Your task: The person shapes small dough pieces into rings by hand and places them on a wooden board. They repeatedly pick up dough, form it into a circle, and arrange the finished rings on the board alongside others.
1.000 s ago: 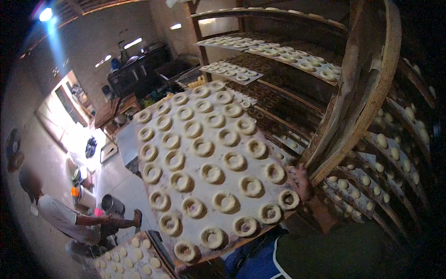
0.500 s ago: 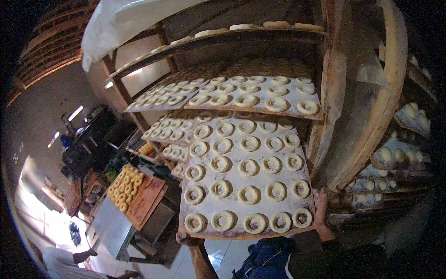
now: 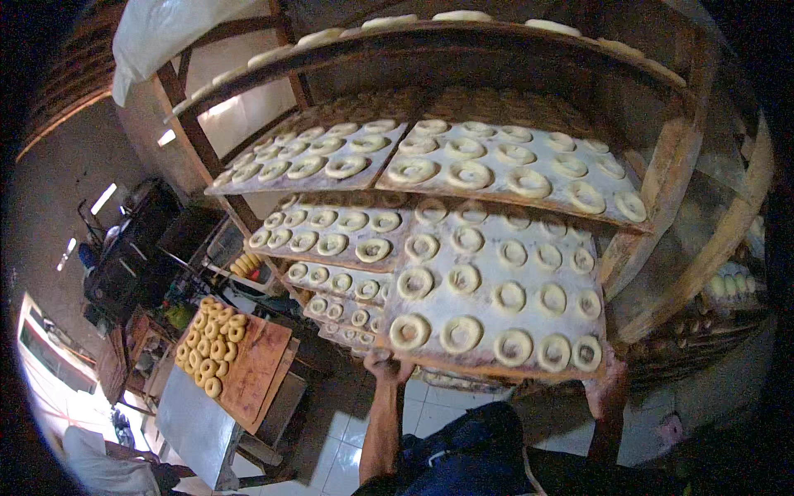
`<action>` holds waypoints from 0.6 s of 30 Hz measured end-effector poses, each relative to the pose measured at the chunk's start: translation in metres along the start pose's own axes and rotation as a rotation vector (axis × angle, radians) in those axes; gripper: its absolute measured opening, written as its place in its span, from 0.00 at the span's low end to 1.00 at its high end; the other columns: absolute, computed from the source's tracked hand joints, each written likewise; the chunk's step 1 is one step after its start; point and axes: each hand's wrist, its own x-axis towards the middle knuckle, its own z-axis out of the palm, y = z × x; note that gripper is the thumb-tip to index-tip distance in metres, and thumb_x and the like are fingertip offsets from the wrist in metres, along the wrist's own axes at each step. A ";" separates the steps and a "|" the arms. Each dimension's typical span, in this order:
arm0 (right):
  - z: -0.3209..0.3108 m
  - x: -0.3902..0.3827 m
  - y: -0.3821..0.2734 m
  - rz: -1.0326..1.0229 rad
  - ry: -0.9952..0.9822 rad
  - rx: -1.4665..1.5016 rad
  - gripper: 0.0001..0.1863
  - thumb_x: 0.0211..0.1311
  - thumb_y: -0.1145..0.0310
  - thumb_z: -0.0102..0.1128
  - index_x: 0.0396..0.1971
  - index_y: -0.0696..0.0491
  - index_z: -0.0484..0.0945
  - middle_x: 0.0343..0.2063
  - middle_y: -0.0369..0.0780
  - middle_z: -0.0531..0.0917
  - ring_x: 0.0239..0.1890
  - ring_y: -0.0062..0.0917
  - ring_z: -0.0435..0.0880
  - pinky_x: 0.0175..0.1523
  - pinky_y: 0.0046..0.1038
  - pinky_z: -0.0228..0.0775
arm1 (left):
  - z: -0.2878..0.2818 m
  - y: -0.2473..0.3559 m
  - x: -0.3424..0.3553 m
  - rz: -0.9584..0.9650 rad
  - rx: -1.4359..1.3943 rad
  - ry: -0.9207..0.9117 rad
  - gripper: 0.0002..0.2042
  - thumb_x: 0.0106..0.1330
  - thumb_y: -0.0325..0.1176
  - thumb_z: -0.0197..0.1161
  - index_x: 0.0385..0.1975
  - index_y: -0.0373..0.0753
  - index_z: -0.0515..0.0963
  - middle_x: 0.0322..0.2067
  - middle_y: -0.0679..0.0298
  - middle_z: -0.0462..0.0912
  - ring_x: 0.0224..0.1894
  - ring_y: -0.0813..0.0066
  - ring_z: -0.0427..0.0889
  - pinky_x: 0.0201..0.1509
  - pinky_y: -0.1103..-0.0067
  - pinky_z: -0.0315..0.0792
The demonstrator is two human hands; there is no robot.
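Gripping floured board (image 3: pixel 486 309): left hand (image 3: pixel 387 365) clamped at near-left corner, right hand (image 3: pixel 610 384) at near-right | board's far part lies beneath upper board (image 3: pixel 558 197) | risk: raising it too high could squash dough rings (image 3: pixel 410 345); uneven support could slide them.

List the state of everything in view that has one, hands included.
Floured board: held, front jutting out, rear under the shelf above
Dough rings: pale, unbaked-looking, spaced in rows on it
Left hand: gripping its front-left corner
Right hand: gripping its front-right corner
Upper-right board: loaded, in the rack
Golden-brown rings: heaped on the orange-brown board
Plastic sheet: draped at upper left
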 end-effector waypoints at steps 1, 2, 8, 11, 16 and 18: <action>0.004 -0.001 -0.007 0.135 0.012 -0.269 0.28 0.60 0.59 0.62 0.58 0.55 0.70 0.57 0.43 0.74 0.57 0.36 0.73 0.61 0.38 0.64 | -0.007 -0.004 0.008 0.005 -0.029 0.055 0.36 0.40 0.40 0.57 0.56 0.32 0.65 0.52 0.55 0.73 0.54 0.56 0.73 0.64 0.61 0.65; 0.013 0.007 -0.013 0.070 0.046 -0.007 0.29 0.60 0.58 0.62 0.58 0.55 0.70 0.57 0.44 0.73 0.57 0.37 0.73 0.61 0.38 0.64 | -0.015 -0.005 0.022 0.013 -0.055 0.109 0.29 0.41 0.40 0.56 0.48 0.36 0.73 0.46 0.58 0.77 0.48 0.60 0.75 0.60 0.62 0.68; 0.073 0.051 -0.011 -0.071 0.331 1.019 0.29 0.62 0.56 0.60 0.58 0.57 0.69 0.57 0.47 0.73 0.57 0.39 0.73 0.61 0.40 0.64 | -0.034 -0.036 0.085 -0.035 -0.054 0.029 0.24 0.52 0.43 0.59 0.46 0.34 0.74 0.45 0.57 0.77 0.47 0.59 0.77 0.58 0.62 0.71; 0.071 0.051 -0.011 -0.184 0.385 0.580 0.27 0.64 0.57 0.57 0.59 0.56 0.69 0.57 0.47 0.74 0.58 0.39 0.72 0.62 0.41 0.62 | -0.028 -0.036 0.109 -0.067 0.000 -0.006 0.28 0.56 0.48 0.60 0.50 0.34 0.71 0.45 0.58 0.77 0.43 0.62 0.78 0.48 0.66 0.74; 0.060 0.057 -0.034 -0.234 0.374 0.262 0.26 0.66 0.57 0.55 0.59 0.56 0.69 0.55 0.46 0.74 0.56 0.38 0.72 0.62 0.40 0.62 | -0.006 -0.019 0.122 0.036 0.347 0.026 0.24 0.61 0.48 0.60 0.48 0.34 0.73 0.40 0.66 0.77 0.39 0.75 0.75 0.37 0.76 0.72; 0.061 0.067 -0.042 -0.241 0.371 0.253 0.26 0.66 0.56 0.55 0.59 0.55 0.68 0.54 0.45 0.74 0.55 0.37 0.72 0.61 0.39 0.62 | 0.004 -0.017 0.130 0.129 0.452 0.065 0.14 0.59 0.38 0.61 0.39 0.33 0.77 0.31 0.71 0.75 0.32 0.81 0.71 0.32 0.81 0.67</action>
